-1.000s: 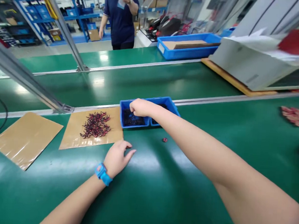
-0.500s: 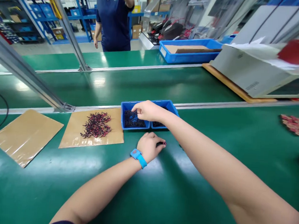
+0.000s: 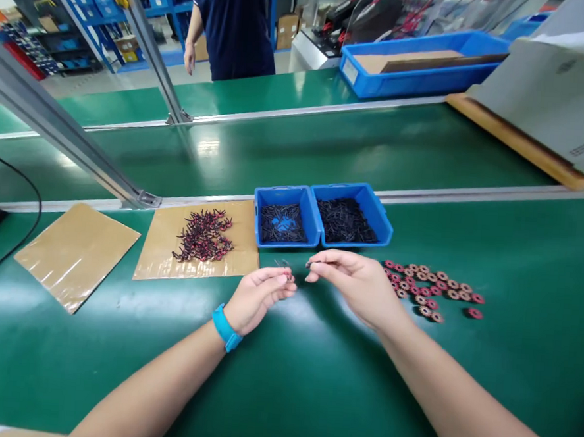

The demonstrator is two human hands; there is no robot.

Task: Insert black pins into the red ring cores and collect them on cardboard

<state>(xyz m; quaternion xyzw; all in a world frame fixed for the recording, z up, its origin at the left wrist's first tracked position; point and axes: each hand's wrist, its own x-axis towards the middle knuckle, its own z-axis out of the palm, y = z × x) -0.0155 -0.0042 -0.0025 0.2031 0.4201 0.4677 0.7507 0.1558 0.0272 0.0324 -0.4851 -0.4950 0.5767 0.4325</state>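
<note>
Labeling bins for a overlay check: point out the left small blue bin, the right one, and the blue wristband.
left small blue bin (image 3: 286, 246), head view, front rim
right small blue bin (image 3: 357, 245), head view, front rim
blue wristband (image 3: 226, 328), head view, strap

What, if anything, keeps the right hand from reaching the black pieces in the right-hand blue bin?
Nothing obvious, so likely yes: the black pieces lie in an open blue bin just beyond the right hand, though its fingers pinch something small.

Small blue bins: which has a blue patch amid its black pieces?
The left bin, nearer the red-and-black pile; in the right bin, black pieces show none.
</note>
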